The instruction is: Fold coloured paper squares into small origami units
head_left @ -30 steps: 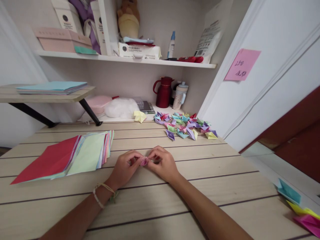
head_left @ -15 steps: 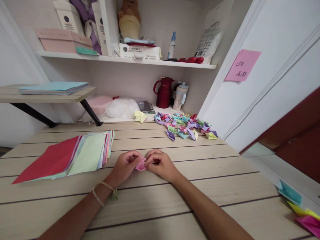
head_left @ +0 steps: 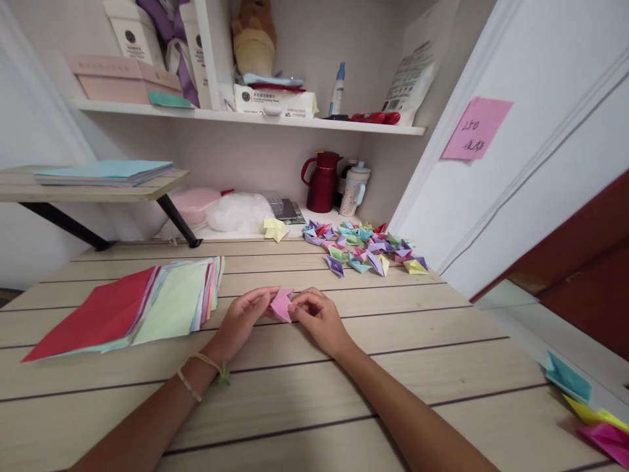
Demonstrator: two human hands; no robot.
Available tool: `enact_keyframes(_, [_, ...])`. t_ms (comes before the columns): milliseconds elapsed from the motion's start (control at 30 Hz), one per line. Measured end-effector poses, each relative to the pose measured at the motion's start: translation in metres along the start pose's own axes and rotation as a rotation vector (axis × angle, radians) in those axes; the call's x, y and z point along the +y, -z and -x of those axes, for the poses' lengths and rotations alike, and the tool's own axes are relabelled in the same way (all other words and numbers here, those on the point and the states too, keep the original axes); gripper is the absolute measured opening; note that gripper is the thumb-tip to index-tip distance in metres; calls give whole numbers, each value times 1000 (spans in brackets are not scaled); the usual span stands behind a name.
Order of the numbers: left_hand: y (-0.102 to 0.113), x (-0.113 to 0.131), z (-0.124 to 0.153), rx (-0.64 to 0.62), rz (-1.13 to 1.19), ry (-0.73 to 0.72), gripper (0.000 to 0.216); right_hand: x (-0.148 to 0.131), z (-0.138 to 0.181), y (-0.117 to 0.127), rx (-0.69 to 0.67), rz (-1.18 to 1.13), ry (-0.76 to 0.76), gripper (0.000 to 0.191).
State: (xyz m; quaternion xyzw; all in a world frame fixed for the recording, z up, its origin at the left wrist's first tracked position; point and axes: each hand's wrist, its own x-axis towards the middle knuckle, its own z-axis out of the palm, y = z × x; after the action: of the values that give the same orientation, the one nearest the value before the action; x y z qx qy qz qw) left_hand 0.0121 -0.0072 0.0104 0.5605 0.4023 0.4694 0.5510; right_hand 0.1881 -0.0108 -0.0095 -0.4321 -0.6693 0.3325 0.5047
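A small pink folded paper (head_left: 282,305) is held just above the table between my two hands, its flat face and pointed corners turned to the camera. My right hand (head_left: 317,318) pinches its right edge between thumb and fingertips. On the other side, my left hand (head_left: 249,316) grips the paper's left edge, with its fingers reaching partly behind it. The fingertips behind the paper are hidden. Left of my hands lies a fanned stack of coloured paper sheets (head_left: 167,307), red and pale green on top.
Many small folded paper boats (head_left: 363,246) cluster at the back right of the slatted table (head_left: 295,406). A yellow folded paper (head_left: 276,229) stands near the back edge. Behind are a red jug (head_left: 323,183) and a cup (head_left: 354,190). More folded papers (head_left: 570,378) sit at the lower right.
The pink paper has been turned and lifted slightly, so a flat, pointed face shows where an open hollow showed before. My left fingers have straightened somewhat; my right hand keeps its pinch.
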Motion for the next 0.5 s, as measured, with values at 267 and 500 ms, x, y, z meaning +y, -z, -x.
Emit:
enact_keyframes(267, [2,-2,1,-66,5,54,43,1,0,1,42,14,34,12])
enact_keyframes(500, [0,-8,2,-109,10,44,41,-1,2,2,-20,90,133,9])
